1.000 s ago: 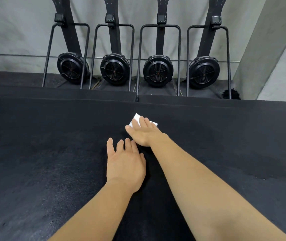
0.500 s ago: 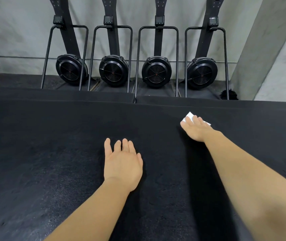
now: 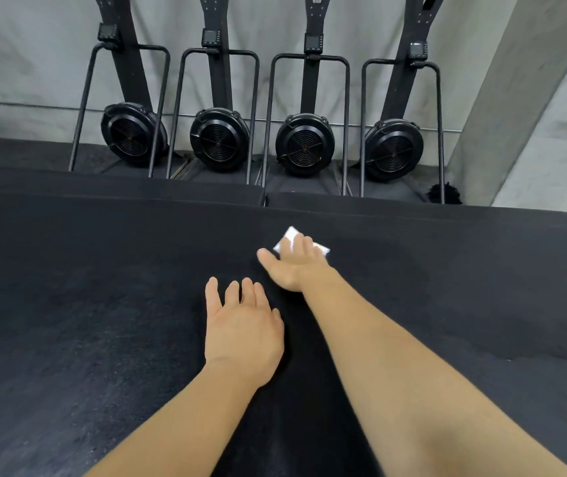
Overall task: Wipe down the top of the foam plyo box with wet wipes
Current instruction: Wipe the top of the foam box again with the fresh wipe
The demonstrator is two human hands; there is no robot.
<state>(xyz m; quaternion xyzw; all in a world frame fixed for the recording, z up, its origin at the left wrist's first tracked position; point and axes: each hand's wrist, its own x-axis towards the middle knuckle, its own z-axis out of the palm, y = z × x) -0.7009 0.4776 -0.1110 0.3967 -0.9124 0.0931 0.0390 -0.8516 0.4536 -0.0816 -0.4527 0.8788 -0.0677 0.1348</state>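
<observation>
The black foam box (image 3: 68,321) spreads under both hands, and its top runs off the left, right and near edges of the view. Beyond the fingertips, four black fan machines (image 3: 304,144) stand against the wall. The left hand (image 3: 241,332) lies flat on the box, fingers straight, holding nothing. Just ahead of it, the right hand (image 3: 290,265) presses straight fingers on a white wipe (image 3: 290,233), thumb splayed. The wipe lies crosswise under those fingers with one corner pointing away. Its middle is hidden.
</observation>
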